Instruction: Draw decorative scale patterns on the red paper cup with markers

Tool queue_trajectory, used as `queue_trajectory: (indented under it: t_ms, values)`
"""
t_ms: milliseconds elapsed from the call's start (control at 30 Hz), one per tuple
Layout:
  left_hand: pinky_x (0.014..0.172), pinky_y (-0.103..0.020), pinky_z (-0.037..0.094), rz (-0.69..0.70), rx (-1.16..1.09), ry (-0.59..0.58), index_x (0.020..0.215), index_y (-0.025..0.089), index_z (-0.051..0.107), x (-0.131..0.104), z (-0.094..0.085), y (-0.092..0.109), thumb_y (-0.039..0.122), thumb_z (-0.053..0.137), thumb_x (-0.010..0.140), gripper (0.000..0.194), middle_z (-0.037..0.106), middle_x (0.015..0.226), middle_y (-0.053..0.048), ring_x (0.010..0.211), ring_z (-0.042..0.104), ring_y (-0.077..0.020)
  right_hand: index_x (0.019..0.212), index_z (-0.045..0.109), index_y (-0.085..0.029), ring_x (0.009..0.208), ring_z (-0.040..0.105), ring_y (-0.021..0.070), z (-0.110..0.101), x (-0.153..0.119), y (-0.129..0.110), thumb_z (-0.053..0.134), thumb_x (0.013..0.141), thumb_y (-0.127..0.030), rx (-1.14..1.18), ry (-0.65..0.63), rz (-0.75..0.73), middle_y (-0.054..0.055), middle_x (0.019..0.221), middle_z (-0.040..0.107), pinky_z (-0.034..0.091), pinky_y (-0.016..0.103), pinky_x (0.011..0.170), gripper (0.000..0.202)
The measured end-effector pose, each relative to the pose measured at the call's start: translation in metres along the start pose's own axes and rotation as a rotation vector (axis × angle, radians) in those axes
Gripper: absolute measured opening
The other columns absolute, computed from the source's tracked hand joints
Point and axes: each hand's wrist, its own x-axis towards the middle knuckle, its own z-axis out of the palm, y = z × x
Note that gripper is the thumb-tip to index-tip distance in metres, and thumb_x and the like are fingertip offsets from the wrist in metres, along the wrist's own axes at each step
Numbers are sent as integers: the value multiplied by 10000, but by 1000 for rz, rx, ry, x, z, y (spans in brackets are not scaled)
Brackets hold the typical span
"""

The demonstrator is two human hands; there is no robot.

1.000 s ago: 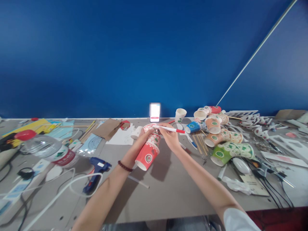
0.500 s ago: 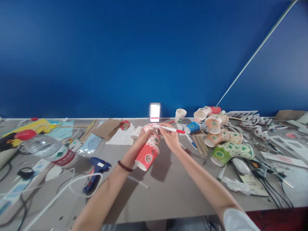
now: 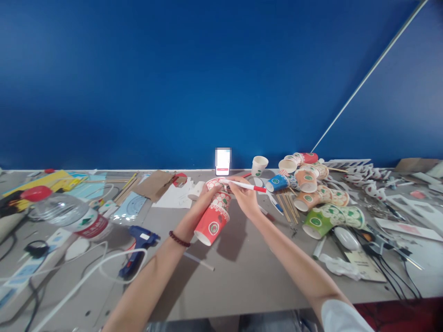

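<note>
A stack of paper cups (image 3: 212,225) tilts over the table, its red cup mouth pointing down toward me and red scallop patterns drawn on the white cups beyond. My left hand (image 3: 206,196) is closed around the upper part of this stack. Pinched in my right hand (image 3: 245,193) is a white marker (image 3: 244,185) with a red end, lying across the far cup; its tip is hidden by the fingers. Behind both hands a lit phone (image 3: 222,161) leans upright against the blue wall.
On the right lie several decorated cup stacks (image 3: 316,223), wooden sticks (image 3: 288,207) and a white cup (image 3: 259,166). To the left are a blue glue gun (image 3: 138,249), a large plastic bottle (image 3: 71,214), a power strip (image 3: 34,263) and loose white cables. Paper scraps (image 3: 175,196) lie behind my left arm.
Almost nothing differs. Both hands, the cup stack and the marker keep nearly the same positions.
</note>
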Motion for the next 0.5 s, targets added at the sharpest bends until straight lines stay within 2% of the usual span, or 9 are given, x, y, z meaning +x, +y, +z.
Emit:
queue_trajectory:
  t_ms: [267, 500]
  values:
    - [669, -328, 513, -33, 65, 13, 1107, 127, 558, -1, 2, 3, 303, 665, 751, 411, 670, 857, -88, 737, 653, -217, 915, 668, -215, 841, 644, 178, 0, -2, 0, 620, 798, -381, -15, 1, -10, 42, 940, 677, 541, 320, 781, 210]
    - [657, -324, 506, 10, 38, -18, 1097, 134, 563, 0, 1, 0, 314, 685, 735, 422, 670, 856, -86, 713, 653, -210, 914, 664, -217, 844, 649, 184, 0, -1, 3, 622, 791, -400, -8, 5, -9, 42, 940, 681, 545, 327, 787, 225]
